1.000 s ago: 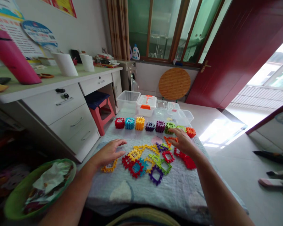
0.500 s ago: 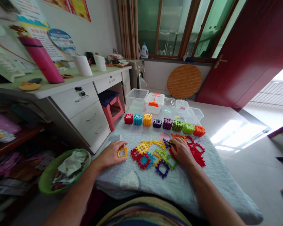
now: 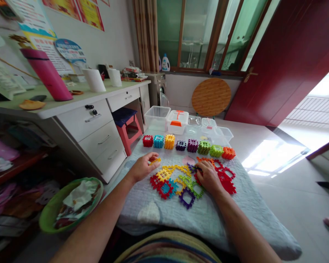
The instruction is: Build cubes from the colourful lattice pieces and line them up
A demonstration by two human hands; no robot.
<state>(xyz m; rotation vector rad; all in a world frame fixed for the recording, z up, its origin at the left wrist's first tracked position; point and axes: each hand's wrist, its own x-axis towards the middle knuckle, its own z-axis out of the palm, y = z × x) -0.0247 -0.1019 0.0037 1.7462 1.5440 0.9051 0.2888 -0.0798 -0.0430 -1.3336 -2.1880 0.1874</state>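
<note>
My left hand (image 3: pixel 144 168) is closed on a yellow interlocking plastic square (image 3: pixel 155 161), held almost edge-on just above the cloth. My right hand (image 3: pixel 208 174) lies over the right part of a loose pile, its fingertips closed on a dark purple piece (image 3: pixel 191 167); the palm hides some pieces beneath. Between the hands lie a yellow lattice square (image 3: pixel 163 175), red squares (image 3: pixel 165 189), a blue piece (image 3: pixel 173 187), green frames (image 3: pixel 197 190) and a purple frame (image 3: pixel 186 198). More red pieces (image 3: pixel 228 182) spread right of my right hand.
Behind the pile runs a row of same-coloured stacks, from a red stack (image 3: pixel 147 141) to an orange stack (image 3: pixel 229 153). Clear plastic boxes, one a lidded box with orange clips (image 3: pixel 177 122), stand at the cloth-covered table's (image 3: pixel 150 215) far end. A green waste basket (image 3: pixel 48 219) is at left.
My left hand has moved forward and right with the yellow square, which has turned from facing me to nearly edge-on. My right hand stays on the purple piece. The view has shifted slightly.
</note>
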